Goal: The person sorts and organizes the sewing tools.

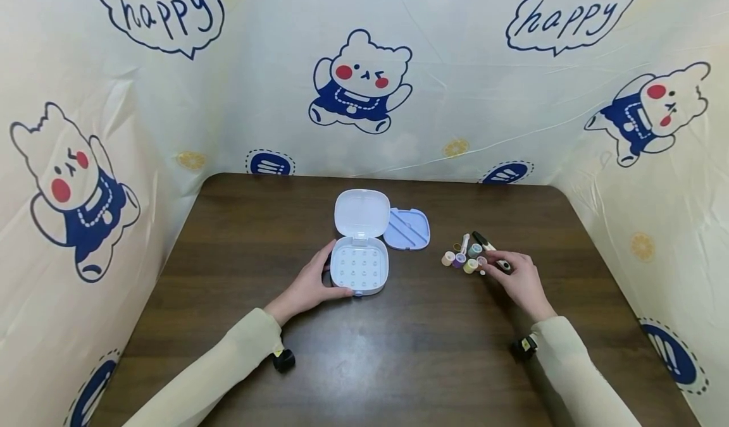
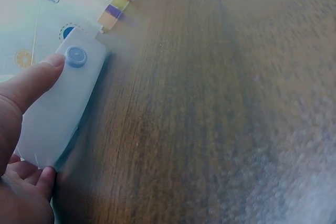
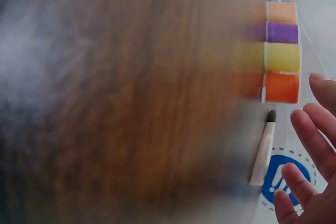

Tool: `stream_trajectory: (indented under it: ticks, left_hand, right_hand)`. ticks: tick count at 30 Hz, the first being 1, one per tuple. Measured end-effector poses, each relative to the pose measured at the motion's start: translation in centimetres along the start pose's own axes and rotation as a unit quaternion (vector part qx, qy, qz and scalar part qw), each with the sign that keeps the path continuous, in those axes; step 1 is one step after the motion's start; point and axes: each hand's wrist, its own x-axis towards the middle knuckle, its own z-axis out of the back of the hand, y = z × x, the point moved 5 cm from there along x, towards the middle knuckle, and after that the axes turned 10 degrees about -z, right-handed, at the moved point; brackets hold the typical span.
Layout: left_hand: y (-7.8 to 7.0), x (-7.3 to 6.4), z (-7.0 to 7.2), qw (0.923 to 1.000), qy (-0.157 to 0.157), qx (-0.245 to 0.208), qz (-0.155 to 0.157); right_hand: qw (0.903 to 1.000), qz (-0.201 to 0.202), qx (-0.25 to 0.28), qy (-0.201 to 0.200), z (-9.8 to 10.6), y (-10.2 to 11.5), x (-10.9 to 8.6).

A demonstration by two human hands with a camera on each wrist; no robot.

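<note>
A pale blue-white sewing case [image 1: 373, 289] stands with its lid [image 1: 362, 213] raised; small round pegs dot the inside. My left hand [image 1: 304, 289] grips its left side, thumb [image 2: 50, 69] at the front by the round blue latch [image 2: 76, 56]. To the right lies a cluster of small thread spools: a yellow spool [image 3: 282, 57], a purple spool [image 3: 282, 33], a pale orange spool [image 3: 282, 12] and an orange-red spool [image 3: 282, 88] among them. My right hand [image 1: 517, 281] is beside this cluster. In the right wrist view its fingers are parted and hold nothing visible.
A blue slotted tray [image 1: 418, 228] lies behind the case, to its right. Next to the spools are a black-and-white pen-like tool [image 1: 484, 241] and a small white tool [image 1: 465, 243]. The brown table [image 1: 256, 224] ends at a printed curtain [image 1: 273, 98].
</note>
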Motion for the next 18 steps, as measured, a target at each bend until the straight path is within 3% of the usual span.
stream_trajectory:
  ticks: [18]
  left_hand:
    - [-0.02, 0.02, 0.03, 1.0000, -0.003, 0.001, -0.006]
  right_hand:
    - [0.9983, -0.035, -0.027, 0.040, -0.75, -0.90, 0.61]
